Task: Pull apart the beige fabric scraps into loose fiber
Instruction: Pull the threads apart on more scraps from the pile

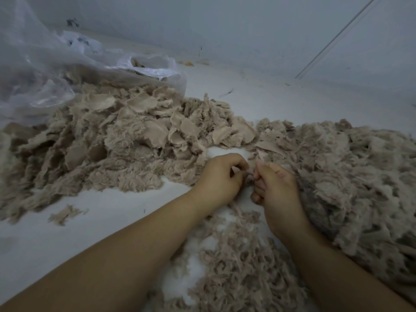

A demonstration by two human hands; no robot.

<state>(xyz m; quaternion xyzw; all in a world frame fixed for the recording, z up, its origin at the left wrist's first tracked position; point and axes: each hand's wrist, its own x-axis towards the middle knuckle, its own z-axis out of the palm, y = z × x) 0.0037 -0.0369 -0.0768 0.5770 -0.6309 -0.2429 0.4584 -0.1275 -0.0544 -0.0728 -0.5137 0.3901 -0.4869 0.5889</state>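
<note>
Scrap (249, 176) of beige fabric sits right between the two hands, low and centre over the white floor (90, 221). We see the left hand (219, 176) with its fingers curled in, pinching one edge of that small piece. The right hand (275, 190) faces it, thumb up and fingers folded round the other edge, so both hands grip the same bit and the knuckles nearly meet.

Out from there we count three heaps. On the left lies the big pile of scraps (126, 136), flat torn pieces with fuzzy edges. On the right rises a mound of fluff (351, 176), touching the right wrist. Under the forearms spreads a thinner patch of loose fiber (236, 262), with white floor showing through it.

One stray tuft (64, 213) lies alone on the floor at left. Behind the scrap pile we have one clear plastic bag (45, 70), crumpled against the pale wall (247, 30).
</note>
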